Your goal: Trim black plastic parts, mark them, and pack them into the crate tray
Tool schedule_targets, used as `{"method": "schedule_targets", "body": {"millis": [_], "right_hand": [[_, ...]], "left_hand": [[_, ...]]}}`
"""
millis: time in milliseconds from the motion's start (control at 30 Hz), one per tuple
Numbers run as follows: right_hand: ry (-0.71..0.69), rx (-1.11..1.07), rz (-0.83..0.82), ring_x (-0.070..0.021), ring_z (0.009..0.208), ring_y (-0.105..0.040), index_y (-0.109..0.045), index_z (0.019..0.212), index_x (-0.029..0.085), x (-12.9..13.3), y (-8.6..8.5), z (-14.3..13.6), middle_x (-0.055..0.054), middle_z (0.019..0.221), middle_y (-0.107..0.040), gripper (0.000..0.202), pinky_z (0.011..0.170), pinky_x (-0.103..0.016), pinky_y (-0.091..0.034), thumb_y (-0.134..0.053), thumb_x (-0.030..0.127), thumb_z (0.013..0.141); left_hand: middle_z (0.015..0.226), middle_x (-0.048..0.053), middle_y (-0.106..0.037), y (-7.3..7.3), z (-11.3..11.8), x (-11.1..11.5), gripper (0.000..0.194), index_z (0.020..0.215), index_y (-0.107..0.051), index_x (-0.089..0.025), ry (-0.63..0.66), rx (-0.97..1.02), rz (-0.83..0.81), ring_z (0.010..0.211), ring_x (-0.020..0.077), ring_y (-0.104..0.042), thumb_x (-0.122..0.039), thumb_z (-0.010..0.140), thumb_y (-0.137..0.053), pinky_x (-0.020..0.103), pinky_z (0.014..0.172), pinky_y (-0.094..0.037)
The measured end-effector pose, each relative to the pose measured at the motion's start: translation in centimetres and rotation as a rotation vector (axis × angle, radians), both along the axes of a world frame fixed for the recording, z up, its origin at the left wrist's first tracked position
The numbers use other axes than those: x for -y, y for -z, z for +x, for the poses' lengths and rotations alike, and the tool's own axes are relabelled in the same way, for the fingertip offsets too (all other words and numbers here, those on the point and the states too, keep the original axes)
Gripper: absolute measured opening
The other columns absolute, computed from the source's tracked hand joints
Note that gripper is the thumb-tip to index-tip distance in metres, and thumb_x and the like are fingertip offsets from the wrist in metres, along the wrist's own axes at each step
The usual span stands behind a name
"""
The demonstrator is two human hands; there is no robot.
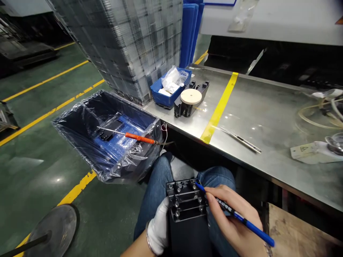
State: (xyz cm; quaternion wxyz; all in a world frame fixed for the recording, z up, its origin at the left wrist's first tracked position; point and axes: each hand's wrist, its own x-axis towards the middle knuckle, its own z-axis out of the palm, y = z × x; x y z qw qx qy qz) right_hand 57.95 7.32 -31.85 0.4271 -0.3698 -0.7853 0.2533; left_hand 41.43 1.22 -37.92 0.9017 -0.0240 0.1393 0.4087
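On my lap I hold a black plastic part (187,210) with several small round studs on its top. My left hand (158,228), in a white glove, grips its left side from below. My right hand (233,217), bare, holds a blue pen (241,219) whose tip touches the part's upper right corner.
A steel table (268,117) with a yellow tape stripe carries a similar black part (191,98) with a pale disc, a small blue bin (171,89), tweezers (241,139) and hoses. A plastic-lined blue crate (107,135) with an orange-handled tool (134,136) stands left, tall stacked trays behind.
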Motion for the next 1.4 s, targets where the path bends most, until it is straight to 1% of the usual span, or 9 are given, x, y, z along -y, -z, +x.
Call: {"method": "schedule_targets", "body": {"millis": [167, 367, 567, 700, 833, 933, 1067, 1267, 1400], "right_hand": [[0.035, 0.017, 0.057, -0.0112, 0.073, -0.067, -0.065, 0.103, 0.021, 0.5, -0.7, 0.0, -0.001, 0.082, -0.07, 0.018, 0.067, -0.02, -0.054, -0.06, 0.009, 0.091], [-0.014, 0.025, 0.048, -0.0095, 0.068, -0.067, -0.065, 0.101, 0.019, 0.3, -0.8, -0.4, 0.0, 0.079, -0.069, 0.015, 0.065, -0.019, -0.053, -0.061, 0.01, 0.091], [-0.036, 0.021, 0.051, -0.0109, 0.072, -0.069, -0.065, 0.103, 0.02, 0.4, -1.2, -0.7, -0.001, 0.081, -0.071, 0.017, 0.067, -0.02, -0.054, -0.06, 0.009, 0.091], [-0.106, 0.004, 0.044, -0.0106, 0.071, -0.069, -0.065, 0.104, 0.019, 0.2, -1.3, -1.5, -0.001, 0.081, -0.072, 0.018, 0.066, -0.02, -0.054, -0.06, 0.008, 0.09], [-0.121, 0.004, 0.048, -0.0101, 0.071, -0.069, -0.065, 0.102, 0.019, 0.1, -1.3, -1.9, -0.001, 0.081, -0.072, 0.017, 0.067, -0.02, -0.054, -0.061, 0.008, 0.09], [-0.148, 0.017, 0.032, -0.0095, 0.069, -0.068, -0.066, 0.1, 0.019, 0.1, -1.3, -1.7, -0.001, 0.079, -0.071, 0.015, 0.065, -0.02, -0.053, -0.061, 0.009, 0.091], [-0.145, 0.038, 0.04, -0.0093, 0.064, -0.064, -0.068, 0.102, 0.018, -0.2, -1.5, -1.6, 0.0, 0.075, -0.067, 0.013, 0.06, -0.02, -0.052, -0.063, 0.011, 0.091], [-0.176, 0.056, 0.041, -0.0106, 0.061, -0.061, -0.07, 0.103, 0.015, -0.8, -1.2, -2.4, -0.002, 0.073, -0.064, 0.014, 0.054, -0.022, -0.051, -0.066, 0.011, 0.09], [-0.185, 0.048, 0.05, -0.0107, 0.06, -0.063, -0.071, 0.098, 0.016, -0.5, -1.6, -2.4, -0.002, 0.072, -0.066, 0.012, 0.054, -0.021, -0.052, -0.064, 0.01, 0.089]], "left_hand": [[0.116, 0.012, -0.073, 0.4, -0.2, 0.0, 0.049, 0.086, -0.08, -0.013, -0.001, -0.032, -0.028, 0.128, 0.0349, -0.054, -0.058, 0.076, -0.064, 0.04, 0.114, -0.028], [0.116, 0.012, -0.073, 0.4, -0.4, 0.0, 0.054, 0.094, -0.079, -0.013, -0.014, -0.04, -0.03, 0.128, 0.036, -0.053, -0.061, 0.07, -0.07, 0.041, 0.114, -0.027], [0.113, 0.013, -0.074, 0.7, 0.0, 0.3, 0.05, 0.103, -0.077, -0.01, -0.037, -0.019, -0.122, 0.125, 0.0333, -0.056, -0.052, 0.083, -0.058, 0.04, 0.113, -0.028], [0.112, 0.012, -0.074, 0.9, 0.4, 0.3, 0.054, 0.114, -0.073, -0.012, -0.067, 0.02, -0.141, 0.123, 0.0333, -0.058, -0.05, 0.077, -0.068, 0.04, 0.112, -0.03], [0.11, 0.011, -0.075, 0.5, 0.5, 0.1, 0.054, 0.117, -0.071, -0.012, -0.057, 0.034, -0.156, 0.12, 0.0327, -0.06, -0.05, 0.078, -0.069, 0.04, 0.11, -0.031], [0.109, 0.011, -0.075, 0.2, 0.6, 0.0, 0.054, 0.116, -0.072, -0.012, -0.088, 0.017, -0.171, 0.12, 0.0328, -0.061, -0.048, 0.076, -0.072, 0.039, 0.11, -0.032], [0.106, 0.01, -0.076, 0.1, 0.9, -0.1, 0.05, 0.11, -0.074, -0.013, -0.063, 0.004, -0.185, 0.121, 0.0315, -0.06, -0.05, 0.077, -0.071, 0.038, 0.111, -0.031], [0.098, 0.006, -0.077, 0.9, 1.5, 0.0, 0.032, 0.096, -0.078, -0.017, -0.142, -0.052, -0.146, 0.122, 0.0254, -0.059, -0.046, 0.082, -0.07, 0.031, 0.113, -0.025], [0.103, 0.008, -0.077, 1.1, 1.3, 0.0, 0.036, 0.099, -0.077, -0.015, -0.136, -0.011, -0.122, 0.125, 0.028, -0.057, -0.045, 0.082, -0.07, 0.033, 0.114, -0.025]]}}
